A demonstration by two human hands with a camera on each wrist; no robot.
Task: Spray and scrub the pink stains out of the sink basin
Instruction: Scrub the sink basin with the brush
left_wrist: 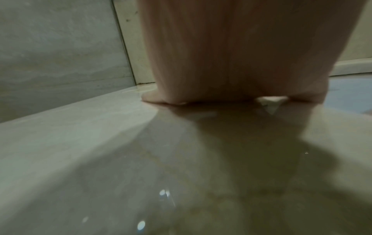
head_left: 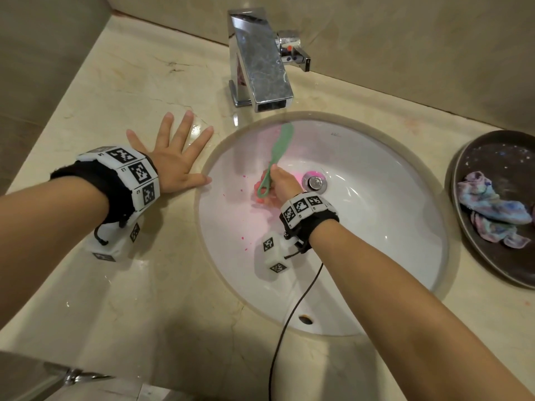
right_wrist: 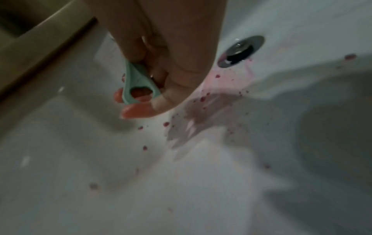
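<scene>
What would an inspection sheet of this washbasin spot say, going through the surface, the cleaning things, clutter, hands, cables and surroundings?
Surface: beige marble counter, wet patches.
Job's things: white sink basin with pink stains left of the drain; green brush upright in it; no spray bottle seen.
Clutter: dark plate holding a multicoloured cloth.
Hands: left hand flat on the counter, fingers spread; right hand grips the brush handle.
Cables: black cable hanging from the right wristband.
Surroundings: chrome faucet, tiled walls.
</scene>
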